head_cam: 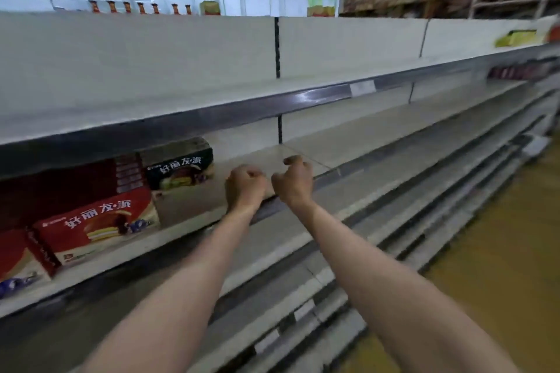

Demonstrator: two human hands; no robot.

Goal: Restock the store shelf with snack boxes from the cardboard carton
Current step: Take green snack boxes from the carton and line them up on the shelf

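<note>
1. I read the shelf [303, 160] boards as painted metal, matt off-white and smooth.
2. The shelf edge strip [318, 97] looks like glossy grey plastic or metal; I cannot tell which. It catches a bright reflection.
3. The red snack box [97, 225] is printed cardboard with a slight sheen.
4. The dark snack box [178, 166] is printed cardboard too, its top face duller.
5. The floor [500, 251] appears smooth, yellow-brown, faintly glossy.
</note>
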